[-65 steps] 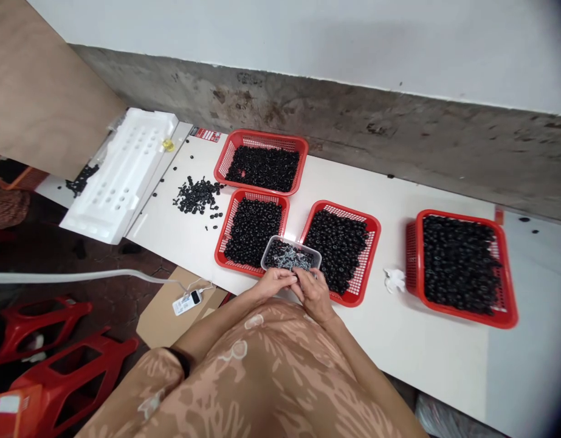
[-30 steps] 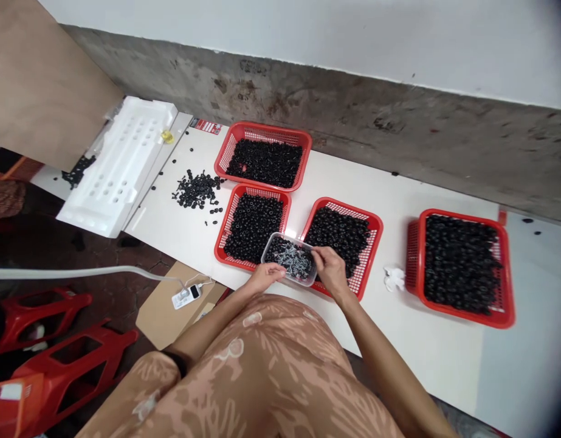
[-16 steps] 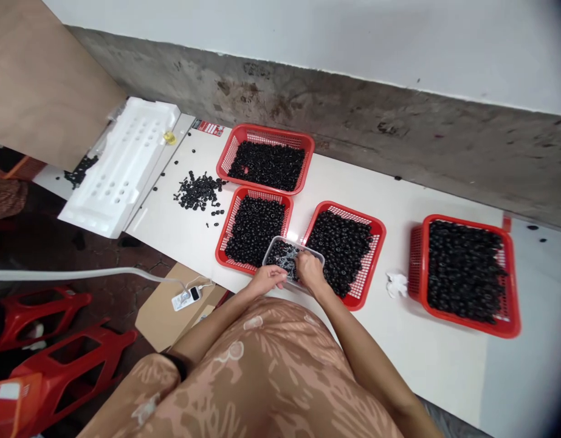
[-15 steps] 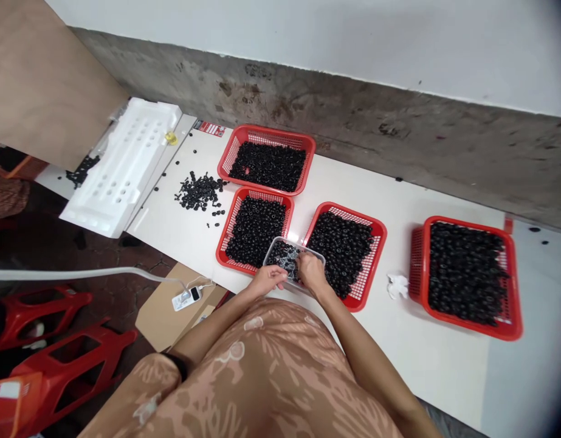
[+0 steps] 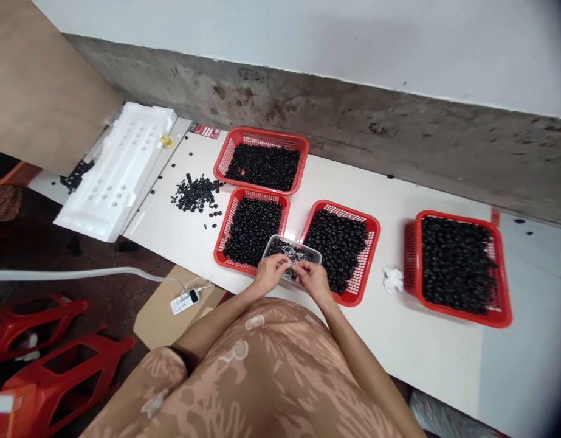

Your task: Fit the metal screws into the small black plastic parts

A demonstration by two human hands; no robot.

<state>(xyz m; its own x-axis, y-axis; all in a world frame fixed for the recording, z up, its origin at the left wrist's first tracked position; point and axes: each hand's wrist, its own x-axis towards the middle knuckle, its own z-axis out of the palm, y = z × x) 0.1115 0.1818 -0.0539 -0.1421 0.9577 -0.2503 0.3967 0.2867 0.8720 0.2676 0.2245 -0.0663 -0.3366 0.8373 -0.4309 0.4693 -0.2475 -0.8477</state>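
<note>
The person's left hand [image 5: 270,272] and right hand [image 5: 313,277] meet low over a clear plastic tub [image 5: 295,238]; the fingers [image 5: 287,263] of both hands are drawn together at its near edge, though whether they clamp a small piece is too small to tell. The tub holds a mix of black and silvery small parts [image 5: 287,249]; it sits across the rims of two red plastic baskets, the front left basket [image 5: 257,192] and the front right basket [image 5: 339,208], both heaped with black rings. A third basket [image 5: 262,135] stands behind them and a fourth [image 5: 453,215] stands well to the right; both are full of the same rings. On the white bench [image 5: 426,359], a loose heap of black rings [image 5: 197,193] lies left of the baskets; beyond it rests a white foam tray [image 5: 116,176] with rows of holes; a crumpled white tissue [image 5: 393,280] lies just beside the far right basket.
</note>
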